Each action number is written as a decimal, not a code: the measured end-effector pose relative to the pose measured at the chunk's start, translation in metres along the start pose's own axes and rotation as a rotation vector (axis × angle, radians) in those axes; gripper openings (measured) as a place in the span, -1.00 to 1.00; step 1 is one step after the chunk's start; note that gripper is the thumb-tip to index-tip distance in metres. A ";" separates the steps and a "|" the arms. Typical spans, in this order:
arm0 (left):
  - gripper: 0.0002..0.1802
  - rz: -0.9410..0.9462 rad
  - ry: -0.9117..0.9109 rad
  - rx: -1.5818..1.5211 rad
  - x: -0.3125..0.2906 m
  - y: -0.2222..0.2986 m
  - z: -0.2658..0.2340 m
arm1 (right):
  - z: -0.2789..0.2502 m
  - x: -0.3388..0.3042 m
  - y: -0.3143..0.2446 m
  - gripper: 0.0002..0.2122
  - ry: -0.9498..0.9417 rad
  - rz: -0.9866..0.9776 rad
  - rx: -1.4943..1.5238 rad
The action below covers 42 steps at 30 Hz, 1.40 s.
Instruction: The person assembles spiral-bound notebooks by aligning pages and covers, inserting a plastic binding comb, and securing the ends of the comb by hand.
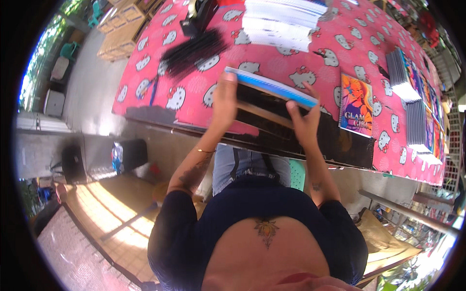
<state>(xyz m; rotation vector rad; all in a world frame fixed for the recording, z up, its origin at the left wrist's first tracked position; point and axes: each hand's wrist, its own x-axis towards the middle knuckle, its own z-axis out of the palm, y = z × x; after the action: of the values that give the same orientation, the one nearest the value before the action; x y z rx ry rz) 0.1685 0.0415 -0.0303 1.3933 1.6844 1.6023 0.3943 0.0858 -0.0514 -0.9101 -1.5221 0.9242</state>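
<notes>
Between my two hands, above the table's near edge, a thin stack of sheets [274, 88] with a white and bright-blue edge is held nearly edge-on. My left hand [224, 99] grips its left end, fingers closed against it. At the other end my right hand [306, 121] pinches it, thumb on the near side and fingers behind. The face of the stack is turned away, so I cannot tell what is on it. To the right lies a booklet [357, 104] with a colourful illustrated cover, flat on the table.
A pink patterned cloth [160, 116] covers the table, with bare dark wood [349, 148] at its near edge. Black binding coils [194, 52] lie left, by a black tape dispenser [199, 19]. White paper [281, 24] is piled at the back. Booklet stacks [421, 123] stand right.
</notes>
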 end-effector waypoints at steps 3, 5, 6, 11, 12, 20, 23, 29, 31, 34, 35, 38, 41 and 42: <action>-0.21 -0.239 -0.215 -0.310 0.030 -0.028 -0.009 | -0.035 0.015 0.034 -0.55 -0.047 0.047 -0.014; -0.52 0.271 0.027 0.439 0.086 -0.063 -0.023 | -0.046 0.019 0.041 -0.58 -0.128 0.042 -0.002; -0.58 0.288 0.105 0.736 0.107 -0.098 -0.043 | -0.043 0.018 0.034 -0.59 -0.155 0.042 0.037; -0.75 0.504 0.082 1.166 0.142 -0.148 -0.069 | -0.041 0.020 0.021 -0.60 -0.157 -0.017 0.042; -0.69 0.469 0.095 1.172 0.140 -0.141 -0.061 | -0.040 0.020 0.021 -0.59 -0.146 -0.029 0.045; -0.75 0.440 0.205 0.840 0.100 -0.031 -0.055 | -0.032 0.044 -0.041 -0.55 -0.039 -0.414 -0.366; -0.78 0.252 -0.095 0.299 0.060 -0.002 -0.039 | -0.002 0.052 -0.082 -0.63 -0.366 -0.677 -0.587; -0.82 0.215 -0.039 0.230 0.014 0.044 -0.050 | 0.068 0.062 -0.070 -0.79 -0.436 -0.546 -0.761; -0.81 0.197 -0.032 0.344 -0.005 0.042 -0.056 | 0.070 0.063 -0.069 -0.81 -0.441 -0.569 -0.718; -0.80 0.204 0.046 0.202 -0.013 0.035 -0.048 | 0.069 0.063 -0.071 -0.85 -0.437 -0.531 -0.671; -0.80 0.217 0.045 0.194 -0.014 0.036 -0.046 | 0.068 0.064 -0.073 -0.86 -0.452 -0.501 -0.668; -0.81 0.278 0.050 0.199 -0.011 0.037 -0.043 | 0.067 0.064 -0.075 -0.87 -0.446 -0.504 -0.638; -0.82 0.240 0.000 0.276 -0.009 0.035 -0.045 | 0.067 0.064 -0.077 -0.88 -0.439 -0.544 -0.644; -0.82 0.208 -0.025 0.311 -0.007 0.035 -0.046 | 0.068 0.065 -0.078 -0.88 -0.433 -0.551 -0.640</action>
<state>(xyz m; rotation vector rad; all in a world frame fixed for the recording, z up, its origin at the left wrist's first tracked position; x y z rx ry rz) 0.1455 0.0070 0.0106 1.7840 1.8871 1.4629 0.3137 0.1076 0.0375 -0.6688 -2.3614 0.2222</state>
